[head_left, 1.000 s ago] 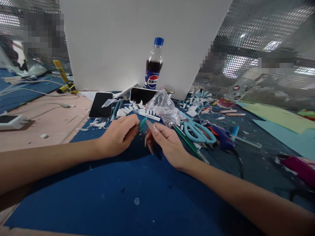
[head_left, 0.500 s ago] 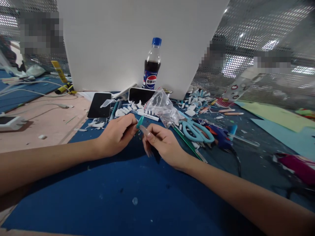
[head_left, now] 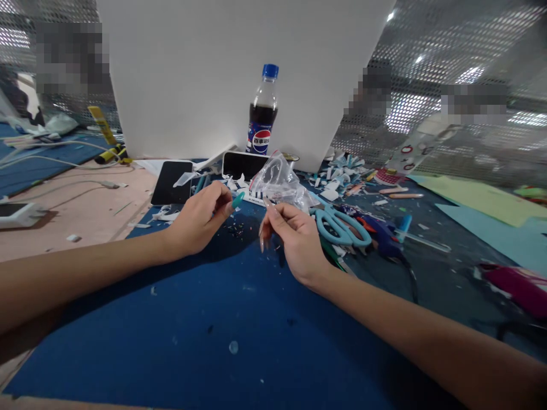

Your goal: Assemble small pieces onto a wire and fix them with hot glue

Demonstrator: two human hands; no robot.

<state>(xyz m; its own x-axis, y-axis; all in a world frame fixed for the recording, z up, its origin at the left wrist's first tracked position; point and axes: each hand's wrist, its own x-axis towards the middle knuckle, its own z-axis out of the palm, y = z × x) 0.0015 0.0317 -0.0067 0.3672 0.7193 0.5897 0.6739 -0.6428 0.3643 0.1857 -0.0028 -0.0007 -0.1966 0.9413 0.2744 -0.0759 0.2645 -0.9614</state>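
- Head view: small teal piece [head_left: 237,199] sits just left of frame centre, pinched in the fingertips of the left hand [head_left: 197,221]. Only its rounded end pokes out.
- Handling, my guess: v. light, stiff plastic, smooth so prob. slippery, and small enough to flick away. Best hold is near its middle w/ thumb + forefinger pads, not at the tip.
- right hand [head_left: 296,242] is just right of it, not touching the teal piece. Thumb + forefinger are closed to a narrow pinch, other fingers curled down, long nails. Can't tell if the pinch holds smth tiny or the bag's edge.
- Clear plastic bag [head_left: 280,181] lies right behind those fingertips, crumpled + soft; contents unreadable.
- Both hands hover over the blue mat [head_left: 213,324]. Dark specks lie on it btwn the hands, too small to name.
- Right of centre: scissors [head_left: 342,226], then a glue gun [head_left: 387,239] w/ its cord trailing toward lower right.
- Behind: phone [head_left: 172,182] left of centre, second phone [head_left: 243,165] beside it, and a cola bottle [head_left: 261,111] upright before the white board [head_left: 213,74]. White scraps [head_left: 337,176] are scattered right of the bag.
- Hidden/unclear: most of the teal piece is inside the left fingers, so its length + shape are unknown. Right-edge items are blurred. Pixelated patches sit at upper left + upper right.
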